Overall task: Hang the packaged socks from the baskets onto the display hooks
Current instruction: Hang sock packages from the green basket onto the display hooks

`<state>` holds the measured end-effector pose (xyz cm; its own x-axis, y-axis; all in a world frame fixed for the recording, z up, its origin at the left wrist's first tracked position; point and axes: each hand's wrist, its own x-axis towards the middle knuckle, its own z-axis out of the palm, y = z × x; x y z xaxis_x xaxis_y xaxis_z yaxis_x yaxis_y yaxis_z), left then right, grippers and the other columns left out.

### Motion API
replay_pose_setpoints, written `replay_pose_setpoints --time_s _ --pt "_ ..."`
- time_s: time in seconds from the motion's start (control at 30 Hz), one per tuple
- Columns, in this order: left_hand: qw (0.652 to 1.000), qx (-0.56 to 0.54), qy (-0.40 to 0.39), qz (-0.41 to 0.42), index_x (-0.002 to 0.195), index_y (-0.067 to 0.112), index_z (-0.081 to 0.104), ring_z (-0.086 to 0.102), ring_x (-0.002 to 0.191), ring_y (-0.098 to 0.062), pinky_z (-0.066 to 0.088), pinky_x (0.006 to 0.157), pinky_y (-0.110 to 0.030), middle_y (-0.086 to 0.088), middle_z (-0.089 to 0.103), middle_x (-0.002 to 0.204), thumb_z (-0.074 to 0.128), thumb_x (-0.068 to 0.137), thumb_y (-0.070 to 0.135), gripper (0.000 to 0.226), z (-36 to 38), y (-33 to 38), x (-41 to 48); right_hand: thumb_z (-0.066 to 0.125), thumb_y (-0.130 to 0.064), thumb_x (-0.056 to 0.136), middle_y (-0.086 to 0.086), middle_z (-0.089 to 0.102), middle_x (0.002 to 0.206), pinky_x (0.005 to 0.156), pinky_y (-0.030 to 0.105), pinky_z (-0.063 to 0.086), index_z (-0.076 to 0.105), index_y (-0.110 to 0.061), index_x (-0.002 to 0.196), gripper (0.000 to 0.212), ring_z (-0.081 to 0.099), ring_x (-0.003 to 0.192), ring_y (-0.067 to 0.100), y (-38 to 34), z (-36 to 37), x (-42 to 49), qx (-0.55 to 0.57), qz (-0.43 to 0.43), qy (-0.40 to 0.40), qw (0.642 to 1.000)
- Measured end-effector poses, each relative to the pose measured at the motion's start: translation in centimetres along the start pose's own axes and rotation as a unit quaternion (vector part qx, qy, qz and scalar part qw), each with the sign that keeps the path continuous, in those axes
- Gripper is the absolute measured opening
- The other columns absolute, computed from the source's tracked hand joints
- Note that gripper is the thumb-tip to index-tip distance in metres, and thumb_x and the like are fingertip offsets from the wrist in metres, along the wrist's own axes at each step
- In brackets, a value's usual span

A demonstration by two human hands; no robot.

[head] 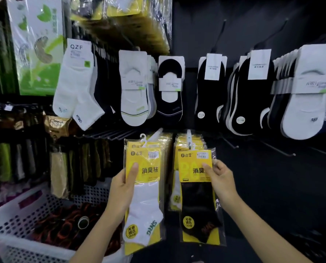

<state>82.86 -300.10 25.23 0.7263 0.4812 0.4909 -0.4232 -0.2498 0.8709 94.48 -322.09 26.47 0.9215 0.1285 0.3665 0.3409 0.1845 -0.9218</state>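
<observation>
A black display wall (262, 177) is covered with a row of hung low-cut socks (133, 88) in white and black. A white perforated basket (15, 242) with dark goods inside is seen at the lower left.

Two yellow-carded packets are held upright against the lower row, their long axes vertical, hanger ends up and sock toes down. The white-sock packet (147, 196) is gripped by the left hand (123, 188) at its left edge: the thumb (133, 171) is pressed on the front of the card, while the other fingers are hidden behind the packet. The black-sock packet (198, 202) is gripped by the right hand (221, 179) at its right edge, with the thumb (207, 168) laid on the card front and the fingers curled round the edge behind.

Each packet is placed in front of a stack of like yellow packets (164, 141) hung on pegs. The white plastic hanger (143, 138) of the left packet and the hanger of the right one (189, 139) are raised to peg height; whether they are threaded on cannot be told.
</observation>
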Motion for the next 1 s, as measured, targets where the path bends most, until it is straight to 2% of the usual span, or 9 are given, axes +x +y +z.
replay_pose_setpoints --time_s 0.07,0.17,0.23,0.37,0.43,0.53,0.67,0.8,1.0 --pt "1.000 -0.005 0.002 -0.002 0.086 0.028 0.071 0.064 0.079 -0.013 0.051 0.075 -0.029 -0.009 0.071 0.087 0.049 0.086 0.054 0.034 -0.1 0.1 0.5 0.059 -0.015 0.092 -0.001 0.075 0.087 0.057 0.013 0.053 0.065 -0.018 0.095 0.007 0.072 0.075 0.005 0.7 0.6 0.8 -0.014 0.011 0.004 1.000" --pt "1.000 -0.012 -0.011 0.006 0.093 0.029 0.070 0.069 0.082 -0.002 0.051 0.066 -0.013 0.009 0.074 0.089 0.048 0.086 0.051 0.032 0.5 0.5 0.5 0.061 -0.016 0.092 0.006 0.074 0.094 0.077 0.031 0.058 0.065 -0.012 0.095 0.007 0.071 0.086 0.018 2.0 1.3 2.3 -0.008 0.049 0.032 0.998" --pt "1.000 -0.020 -0.018 -0.004 0.095 0.024 0.069 0.070 0.084 -0.005 0.052 0.065 -0.013 0.010 0.075 0.092 0.048 0.086 0.048 0.033 0.9 0.5 0.5 0.066 -0.021 0.088 0.008 0.071 0.097 0.088 0.039 0.054 0.064 -0.013 0.091 0.008 0.068 0.093 0.024 2.7 1.6 3.1 -0.002 0.082 0.066 0.994" --pt "0.999 -0.031 -0.018 -0.023 0.094 0.021 0.069 0.071 0.081 -0.009 0.053 0.063 -0.015 0.006 0.075 0.089 0.048 0.083 0.051 0.038 1.5 0.0 0.1 0.073 -0.030 0.081 0.002 0.064 0.093 0.078 0.026 0.044 0.061 -0.018 0.087 0.019 0.059 0.091 0.017 4.0 1.2 3.5 -0.029 0.114 0.144 0.983" --pt "0.998 -0.042 -0.022 -0.032 0.095 0.023 0.070 0.071 0.082 -0.008 0.052 0.061 -0.013 0.007 0.075 0.090 0.049 0.082 0.052 0.037 1.7 -0.3 -0.2 0.072 -0.023 0.084 0.006 0.065 0.100 0.077 0.027 0.045 0.062 -0.012 0.094 0.018 0.058 0.091 0.017 4.8 0.5 3.0 -0.053 0.124 0.186 0.973" --pt "0.997 -0.047 -0.039 -0.052 0.102 0.024 0.069 0.071 0.089 -0.011 0.054 0.072 -0.021 0.007 0.075 0.095 0.049 0.084 0.051 0.038 2.4 -0.7 -0.6 0.064 -0.023 0.089 0.007 0.061 0.112 0.080 0.028 0.043 0.060 -0.011 0.102 0.018 0.055 0.093 0.015 4.8 -0.5 2.0 -0.086 0.101 0.220 0.967" --pt "0.993 -0.069 -0.053 -0.079 0.101 0.028 0.068 0.069 0.092 -0.011 0.051 0.080 -0.023 0.009 0.074 0.096 0.050 0.081 0.054 0.037 3.9 -1.2 -1.3 0.055 -0.030 0.094 0.004 0.065 0.104 0.085 0.032 0.050 0.062 -0.017 0.100 0.015 0.062 0.095 0.018 2.5 -0.1 0.0 -0.062 0.059 0.077 0.993" --pt "0.988 -0.092 -0.058 -0.112 0.094 0.019 0.067 0.069 0.084 -0.012 0.049 0.071 -0.016 0.007 0.072 0.091 0.055 0.077 0.054 0.041 6.0 -1.0 -2.2 0.060 -0.033 0.089 -0.002 0.070 0.090 0.067 0.015 0.052 0.066 -0.021 0.100 0.016 0.067 0.080 0.007 0.4 1.1 -2.2 -0.057 0.034 -0.049 0.997" --pt "0.981 -0.137 -0.054 -0.126 0.097 0.018 0.070 0.072 0.078 -0.012 0.053 0.056 -0.016 0.003 0.076 0.086 0.071 0.073 0.032 0.027 7.8 -0.4 -2.8 0.069 -0.018 0.084 0.000 0.075 0.096 0.065 0.017 0.054 0.069 -0.012 0.101 0.019 0.071 0.089 0.014 -0.1 0.7 -3.0 0.017 0.049 -0.064 0.997"
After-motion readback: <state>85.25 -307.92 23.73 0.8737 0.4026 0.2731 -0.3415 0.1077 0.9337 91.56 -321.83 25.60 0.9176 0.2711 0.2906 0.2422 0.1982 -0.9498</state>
